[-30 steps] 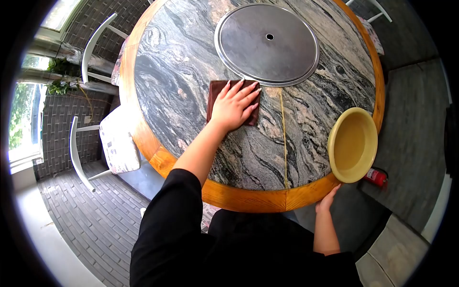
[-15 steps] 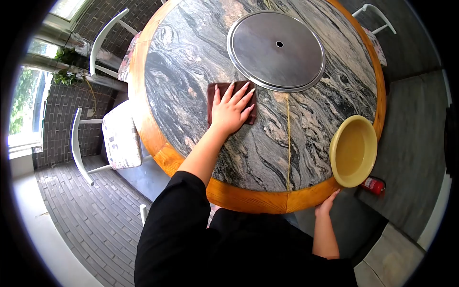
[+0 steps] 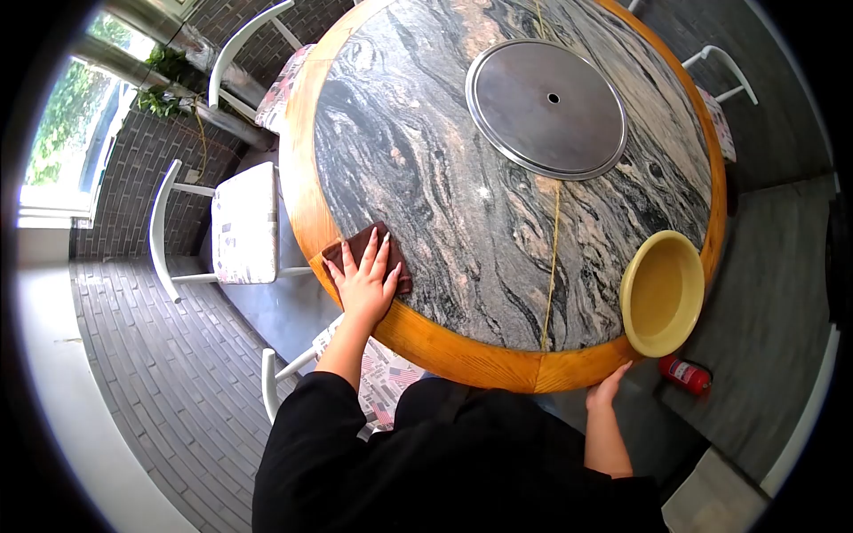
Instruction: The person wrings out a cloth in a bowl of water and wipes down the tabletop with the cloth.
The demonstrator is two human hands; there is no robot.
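Observation:
My left hand (image 3: 362,289) lies flat with its fingers spread, pressing a folded dark brown cloth (image 3: 406,277) onto the left front of the round table (image 3: 462,266). The cloth reaches across the stone top onto the wooden rim. At the front right, my right hand (image 3: 606,393) is closed at the table's wooden edge (image 3: 569,371), just below a yellow basin (image 3: 633,306); some of its fingers are hidden. The basin stands near the right edge of the table.
A round metal lid (image 3: 546,124) with a small hole is set in the tabletop. White chairs with patterned seats (image 3: 244,226) stand around the left side, one (image 3: 382,382) close to my legs. A red fire extinguisher (image 3: 684,375) is on the floor at right.
My left hand has slid the cloth toward me and to the left, from beside the metal lid to the wooden rim. My right hand stays at the edge. The view has shifted slightly.

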